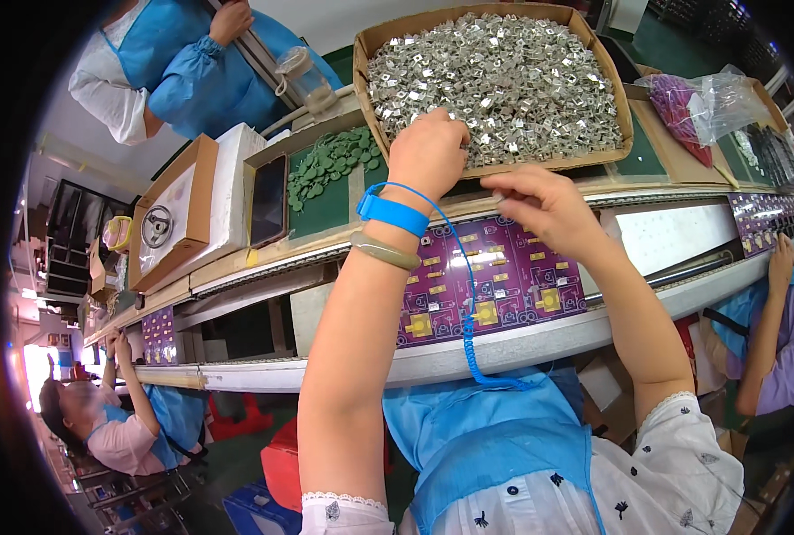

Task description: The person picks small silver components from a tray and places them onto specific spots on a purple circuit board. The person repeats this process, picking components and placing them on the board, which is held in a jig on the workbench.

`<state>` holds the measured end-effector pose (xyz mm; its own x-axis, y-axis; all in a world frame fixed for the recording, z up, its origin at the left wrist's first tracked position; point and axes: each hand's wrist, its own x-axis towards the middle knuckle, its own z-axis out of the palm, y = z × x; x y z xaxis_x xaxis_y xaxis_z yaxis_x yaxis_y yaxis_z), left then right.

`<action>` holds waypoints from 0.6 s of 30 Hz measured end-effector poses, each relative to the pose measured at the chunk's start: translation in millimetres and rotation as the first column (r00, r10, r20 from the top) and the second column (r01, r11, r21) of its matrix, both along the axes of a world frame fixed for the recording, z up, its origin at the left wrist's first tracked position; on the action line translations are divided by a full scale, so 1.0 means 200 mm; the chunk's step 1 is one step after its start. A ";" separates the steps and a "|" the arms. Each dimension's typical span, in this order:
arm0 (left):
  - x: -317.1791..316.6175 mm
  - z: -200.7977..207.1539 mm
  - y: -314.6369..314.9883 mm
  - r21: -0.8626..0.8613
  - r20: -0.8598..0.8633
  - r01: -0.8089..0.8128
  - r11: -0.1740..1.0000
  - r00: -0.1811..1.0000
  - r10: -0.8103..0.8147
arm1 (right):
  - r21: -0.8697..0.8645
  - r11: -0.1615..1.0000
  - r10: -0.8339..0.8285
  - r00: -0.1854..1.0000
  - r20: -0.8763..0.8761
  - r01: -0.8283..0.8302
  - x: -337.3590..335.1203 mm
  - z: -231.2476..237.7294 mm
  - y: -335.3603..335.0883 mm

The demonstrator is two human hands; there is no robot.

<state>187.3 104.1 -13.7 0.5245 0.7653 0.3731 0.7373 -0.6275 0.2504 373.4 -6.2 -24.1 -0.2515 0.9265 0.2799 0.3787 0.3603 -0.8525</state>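
My left hand (428,153) reaches over the near edge of a large cardboard box (630,125) heaped with small silvery metal parts (513,80). Its fingers curl down against the parts, and whatever they hold is hidden. Above a purple circuit board (479,276), my right hand (548,207) has thumb and forefinger close together, with a small, shiny metal part between them. The board lies on the rail line in front of me, with gold pads and several small components on it. A blue wrist strap (395,214) circles my left wrist, its coiled cord hanging across the board.
Left of the box lie green disc-shaped parts (330,165), a dark tablet-like panel (269,201) and a carton (178,209). Right of it is a bag of reddish-purple material (682,111). More boards (762,221) sit along the line, where co-workers stand at both sides and opposite.
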 end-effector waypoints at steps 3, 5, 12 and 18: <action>0.01 -0.01 -0.01 0.059 0.010 -0.004 0.998 1.000 0.003 | 0.094 0.995 0.012 0.972 0.234 -0.034 -0.01 0.01 -0.01; 0.00 -0.01 0.00 0.052 0.032 0.031 0.998 0.999 -0.033 | 0.170 0.980 0.045 0.945 0.323 -0.104 -0.01 -0.04 0.01; 0.00 0.02 0.00 -0.077 0.056 0.100 0.992 0.994 -0.096 | 0.233 0.957 0.031 0.859 0.511 -0.173 -0.03 -0.08 0.01; -0.04 -0.01 0.01 0.044 0.235 0.121 0.992 0.964 -0.128 | 0.220 0.960 0.040 0.863 0.503 -0.172 -0.03 -0.08 0.02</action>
<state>179.8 106.6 -15.9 0.5087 0.6869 0.5190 0.5748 -0.7198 0.3893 367.9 -2.2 -40.2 -0.5096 0.8021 0.3114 0.6690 0.5970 -0.4428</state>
